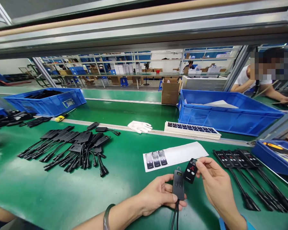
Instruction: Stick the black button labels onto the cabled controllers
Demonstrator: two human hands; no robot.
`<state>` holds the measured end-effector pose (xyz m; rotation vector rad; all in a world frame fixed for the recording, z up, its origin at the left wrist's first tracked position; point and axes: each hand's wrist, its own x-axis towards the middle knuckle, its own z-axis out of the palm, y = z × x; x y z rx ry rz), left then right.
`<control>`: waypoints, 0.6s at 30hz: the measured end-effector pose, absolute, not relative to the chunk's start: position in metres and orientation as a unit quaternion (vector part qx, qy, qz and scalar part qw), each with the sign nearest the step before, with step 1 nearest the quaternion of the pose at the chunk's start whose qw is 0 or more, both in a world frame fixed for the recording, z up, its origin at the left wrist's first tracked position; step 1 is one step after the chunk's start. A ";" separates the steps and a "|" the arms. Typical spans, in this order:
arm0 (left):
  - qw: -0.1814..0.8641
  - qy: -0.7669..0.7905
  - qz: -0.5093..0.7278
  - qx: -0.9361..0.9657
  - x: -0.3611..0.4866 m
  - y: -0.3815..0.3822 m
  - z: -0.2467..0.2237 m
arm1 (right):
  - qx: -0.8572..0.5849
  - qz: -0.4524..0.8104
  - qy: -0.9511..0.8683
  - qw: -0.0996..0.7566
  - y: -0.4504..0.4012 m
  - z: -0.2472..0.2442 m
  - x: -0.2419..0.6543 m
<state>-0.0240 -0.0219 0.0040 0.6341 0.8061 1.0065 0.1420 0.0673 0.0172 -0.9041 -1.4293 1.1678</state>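
Observation:
My left hand [162, 193] holds a small black controller [178, 185] upright, its loop at the top and two cables hanging from its lower end. Pinched between the thumb and fingers of my right hand [213, 180] is a black label [190, 171] with red marks and two pale ovals, close beside the controller's right edge. Behind them a white label sheet [180, 154] lies on the green table, with a few black labels at its left end. Labelled controllers [237, 159] with cables lie in a row to the right.
Many black cabled controllers [81, 137] are heaped on the left. A white glove [139, 126] and a stack of label sheets [192, 130] lie farther back. Blue bins [230, 116] stand behind and at the right. A person [261, 80] sits at the far right.

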 end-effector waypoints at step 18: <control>0.736 0.347 0.484 0.323 -0.024 -0.022 0.005 | -0.358 0.529 -0.662 0.393 0.053 0.028 0.128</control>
